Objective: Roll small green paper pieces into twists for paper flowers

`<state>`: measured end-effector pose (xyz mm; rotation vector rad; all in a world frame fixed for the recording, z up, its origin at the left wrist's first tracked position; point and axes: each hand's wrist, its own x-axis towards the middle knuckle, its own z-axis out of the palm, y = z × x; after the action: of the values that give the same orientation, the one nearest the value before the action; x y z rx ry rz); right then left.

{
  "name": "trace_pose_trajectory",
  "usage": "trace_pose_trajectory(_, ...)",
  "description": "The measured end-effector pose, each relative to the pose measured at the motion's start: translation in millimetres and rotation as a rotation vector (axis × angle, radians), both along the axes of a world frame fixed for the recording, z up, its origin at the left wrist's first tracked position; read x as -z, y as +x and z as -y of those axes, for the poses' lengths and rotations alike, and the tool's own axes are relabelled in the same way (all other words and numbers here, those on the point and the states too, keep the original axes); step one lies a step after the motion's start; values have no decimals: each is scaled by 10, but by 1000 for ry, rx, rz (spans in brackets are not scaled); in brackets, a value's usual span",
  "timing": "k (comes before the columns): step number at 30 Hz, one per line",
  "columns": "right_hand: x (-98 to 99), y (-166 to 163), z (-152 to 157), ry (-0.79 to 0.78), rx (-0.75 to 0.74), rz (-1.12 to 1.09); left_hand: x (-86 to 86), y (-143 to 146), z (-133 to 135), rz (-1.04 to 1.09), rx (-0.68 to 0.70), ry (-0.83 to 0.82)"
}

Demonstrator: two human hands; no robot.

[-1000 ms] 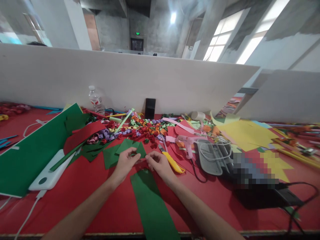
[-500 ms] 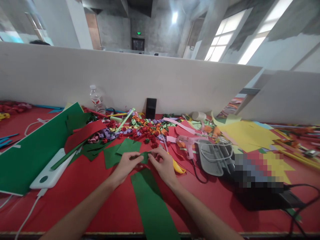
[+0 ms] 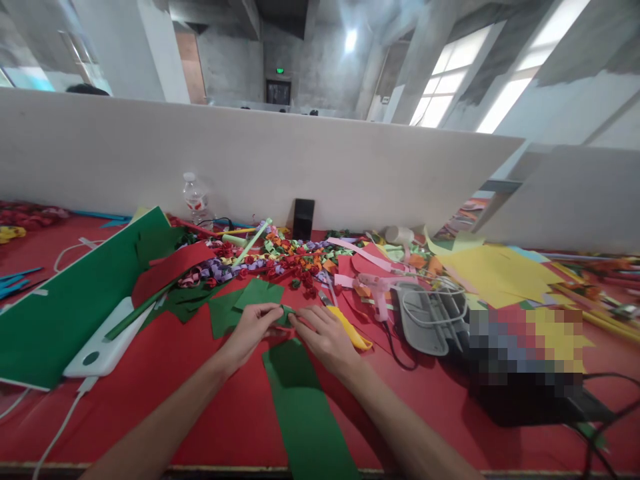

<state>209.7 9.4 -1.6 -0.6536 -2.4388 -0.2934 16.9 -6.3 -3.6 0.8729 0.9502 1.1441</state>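
the fingers of the left hand (image 3: 254, 327) are clamped on a small green paper (image 3: 287, 316) over the middle of the red surface (image 3: 200, 413). the right hand (image 3: 327, 337) touches its right side, fingers close together; whether they pinch it, i cannot tell. a green strip (image 3: 307, 400) lies near. at the far left, a clear bottle (image 3: 190, 184) wears a red-and-white label (image 3: 198, 204), its print too small to read; the lit green sign (image 3: 280, 71) is illegible too.

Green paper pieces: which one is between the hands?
The small green piece between left hand and right hand; the long green strip and others lie unheld.
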Motion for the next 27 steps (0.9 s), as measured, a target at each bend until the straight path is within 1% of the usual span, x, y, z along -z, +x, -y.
trace_pose_trajectory(4, 0, 9, -10, -44, -28, 16, -14, 8, -1, -66, -20, 47)
trace_pose_trajectory(6, 16, -9, -8, -113, -46, -56, -6, 10, -10, -115, -36, 78)
trace_pose_trajectory(7, 20, -23, -2, -170, -50, -128, 2, 10, -16, -129, -46, 91)
trace_pose_trajectory(9, 7, -59, 19, -331, -28, -323, 18, 8, -25, -146, -61, 107)
trace_pose_trajectory(12, -44, -116, 47, -641, 92, -599, 35, 6, -27, -176, -77, 124)
trace_pose_trajectory(15, -65, -164, 42, -910, 121, -745, 41, 6, -22, -245, -68, 149)
trace_pose_trajectory(17, -48, -188, 22, -1020, 99, -783, 45, 3, -23, -331, -68, 211)
trace_pose_trajectory(19, -24, -201, 1, -1088, 93, -807, 51, -2, -27, -423, -78, 293)
trace_pose_trajectory(21, -7, -202, -13, -1137, 94, -823, 56, -8, -32, -483, -80, 335)
trace_pose_trajectory(23, 0, -196, -18, -1165, 95, -825, 58, -11, -35, -496, -92, 326)
trace_pose_trajectory(27, 19, -195, -10, -1165, 92, -838, 57, -14, -38, -474, -119, 305)
